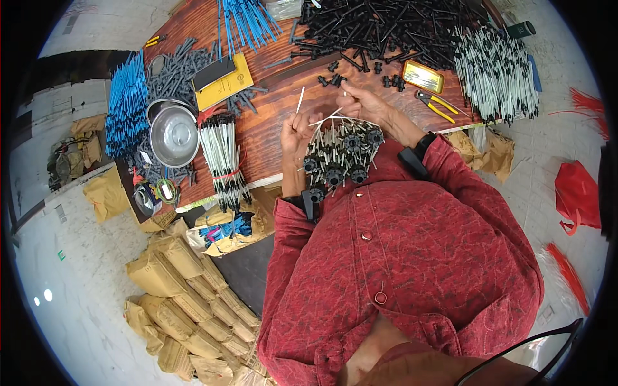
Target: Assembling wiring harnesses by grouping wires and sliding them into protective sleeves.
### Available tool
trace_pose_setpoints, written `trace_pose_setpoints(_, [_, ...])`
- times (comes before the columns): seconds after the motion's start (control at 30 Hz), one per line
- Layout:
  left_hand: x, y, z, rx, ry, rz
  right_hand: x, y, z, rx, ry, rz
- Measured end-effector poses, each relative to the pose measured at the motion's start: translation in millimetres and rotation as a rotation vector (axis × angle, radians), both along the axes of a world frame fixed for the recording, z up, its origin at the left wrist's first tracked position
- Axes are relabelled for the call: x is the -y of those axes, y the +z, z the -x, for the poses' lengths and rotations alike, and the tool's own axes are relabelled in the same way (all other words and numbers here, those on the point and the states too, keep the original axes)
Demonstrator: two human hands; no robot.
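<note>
A bundle of pale sticks with black round ends is between my forearms, close against the red jacket. My left hand is closed at the bundle's left, with a thin white strip standing up from its fingers. My right hand is closed in a pinch at the bundle's far side. White strip lengths cross over the top of the bundle between both hands; whether they are one piece I cannot tell. Small black fittings lie just beyond my right fingertips.
A heap of black plastic parts covers the far table. Pliers with yellow handles and a yellow tin lie right, near white-stick bundles. At left are a metal bowl, blue sticks and a red-tied bundle.
</note>
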State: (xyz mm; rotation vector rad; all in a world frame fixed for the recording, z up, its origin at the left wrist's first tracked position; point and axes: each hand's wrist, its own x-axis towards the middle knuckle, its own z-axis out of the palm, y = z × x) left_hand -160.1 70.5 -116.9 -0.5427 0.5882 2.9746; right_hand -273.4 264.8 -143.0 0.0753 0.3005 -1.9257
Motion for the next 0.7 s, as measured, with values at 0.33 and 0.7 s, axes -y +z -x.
trace_pose_setpoints(0.33, [14.2,-7.2,-76.0,0.22,0.044,0.381,-95.8,9.0,-42.0,-0.423,-0.087,-0.688])
trace_pose_setpoints(0.7, [-12.3,60.4,-89.9,-0.027,-0.382,1.23,-88.5,58.3,-48.5,-1.839,0.216,-0.62])
